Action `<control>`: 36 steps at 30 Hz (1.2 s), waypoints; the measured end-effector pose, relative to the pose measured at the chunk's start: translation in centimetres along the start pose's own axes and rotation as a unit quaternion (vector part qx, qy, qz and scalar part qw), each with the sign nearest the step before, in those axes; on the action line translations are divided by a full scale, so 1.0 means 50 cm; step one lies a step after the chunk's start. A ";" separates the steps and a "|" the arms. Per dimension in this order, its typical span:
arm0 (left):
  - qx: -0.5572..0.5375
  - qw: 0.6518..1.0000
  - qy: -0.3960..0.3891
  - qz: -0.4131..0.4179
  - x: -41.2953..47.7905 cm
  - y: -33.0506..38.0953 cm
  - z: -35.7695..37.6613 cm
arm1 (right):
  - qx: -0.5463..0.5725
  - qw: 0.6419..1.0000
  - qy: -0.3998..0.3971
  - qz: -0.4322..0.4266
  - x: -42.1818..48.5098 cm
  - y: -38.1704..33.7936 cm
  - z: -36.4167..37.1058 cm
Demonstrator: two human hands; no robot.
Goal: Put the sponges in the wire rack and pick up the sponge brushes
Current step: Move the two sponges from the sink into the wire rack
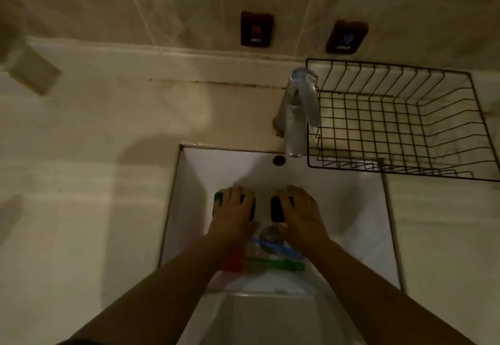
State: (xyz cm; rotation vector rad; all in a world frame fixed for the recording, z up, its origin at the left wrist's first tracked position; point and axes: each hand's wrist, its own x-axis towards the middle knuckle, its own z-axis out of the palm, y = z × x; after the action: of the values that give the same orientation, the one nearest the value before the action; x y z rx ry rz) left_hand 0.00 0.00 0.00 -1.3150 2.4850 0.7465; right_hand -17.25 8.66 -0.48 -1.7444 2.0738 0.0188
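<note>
Two sponges lie in the white sink (351, 209). My left hand (234, 213) rests on a green sponge (218, 198) with a dark face, fingers curled over it. My right hand (301, 210) covers a dark sponge (277, 209) beside it. Closer to me in the basin lie sponge brushes: one with a blue handle (278, 248), one with a green handle (278, 265) and a red head (234, 262). The black wire rack (392, 120) stands with nothing in it on the counter at the back right.
A chrome tap (297, 112) rises between the sink and the rack. HOT (256, 29) and COLD (346, 37) labels hang on the tiled wall. The pale stone counter (94, 141) spreads to the left. A drain (269, 235) sits between my wrists.
</note>
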 end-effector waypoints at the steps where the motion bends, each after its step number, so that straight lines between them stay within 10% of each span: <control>1: 0.005 1.000 -0.014 -0.002 0.005 -0.001 0.005 | -0.009 1.000 -0.009 0.002 0.005 0.004 0.006; 36: 0.037 0.997 0.071 -0.002 0.026 -0.038 0.017 | 0.029 0.998 0.055 0.033 0.007 0.005 0.046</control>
State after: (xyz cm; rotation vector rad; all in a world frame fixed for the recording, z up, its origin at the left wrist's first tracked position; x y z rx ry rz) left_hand 0.77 -1.35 -1.89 -1.3913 2.5915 0.5727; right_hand -16.83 9.04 -2.73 -1.6757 2.1868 -0.1199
